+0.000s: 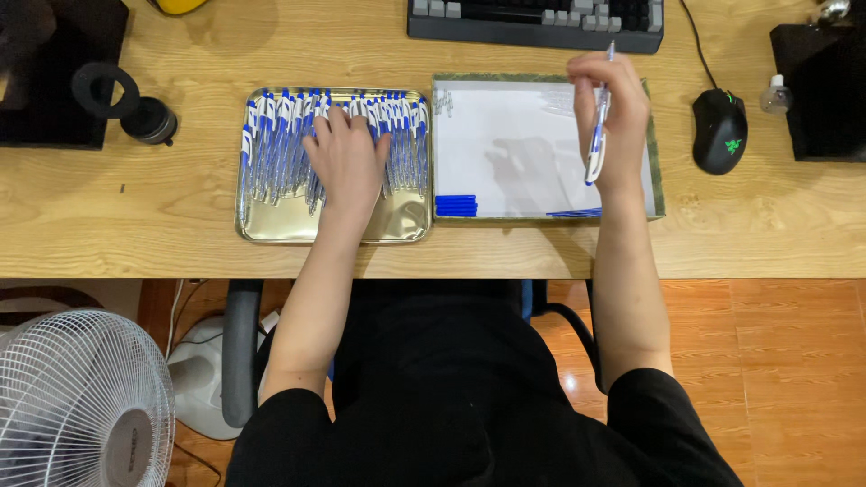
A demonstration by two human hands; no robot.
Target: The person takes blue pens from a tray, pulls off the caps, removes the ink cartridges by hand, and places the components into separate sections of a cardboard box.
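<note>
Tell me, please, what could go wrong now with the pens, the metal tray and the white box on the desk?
1. The left hand presses on a packed row of pens in the metal tray; a sweep might roll several out of line.
2. The right hand holds one pen loosely above the white box; it could slip.
3. That hand is near the keyboard and may bump it.
</note>
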